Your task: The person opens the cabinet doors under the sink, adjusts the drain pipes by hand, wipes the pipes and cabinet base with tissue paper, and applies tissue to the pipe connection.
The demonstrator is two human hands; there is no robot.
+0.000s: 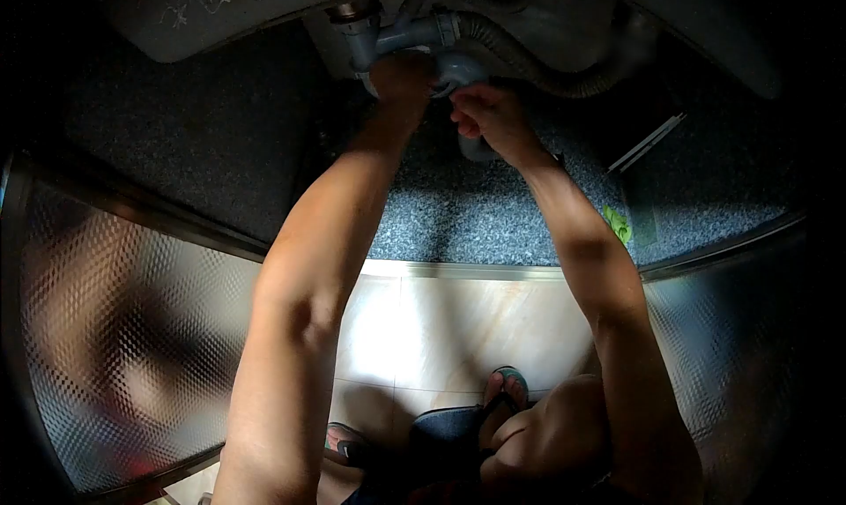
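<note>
Grey plastic drain pipes (410,36) run beneath the underside of a basin. My left hand (404,75) is closed around part of the drain pipe just below the horizontal branch; it lies in shadow and its fingertips are hidden. To its right, my right hand (495,122) has its fingers curled and pinched together beside a curved grey trap pipe (463,67). Whatever those fingers hold, if anything, cannot be made out. A lower grey pipe bend (477,149) shows below the right hand.
A ribbed flexible hose (529,63) runs rightward from the pipes. Thin white sticks (648,142) and a green crumpled piece (618,226) lie on the speckled cabinet floor (467,227). Textured glass doors (132,320) stand open at both sides. The basin underside (211,16) hangs low overhead.
</note>
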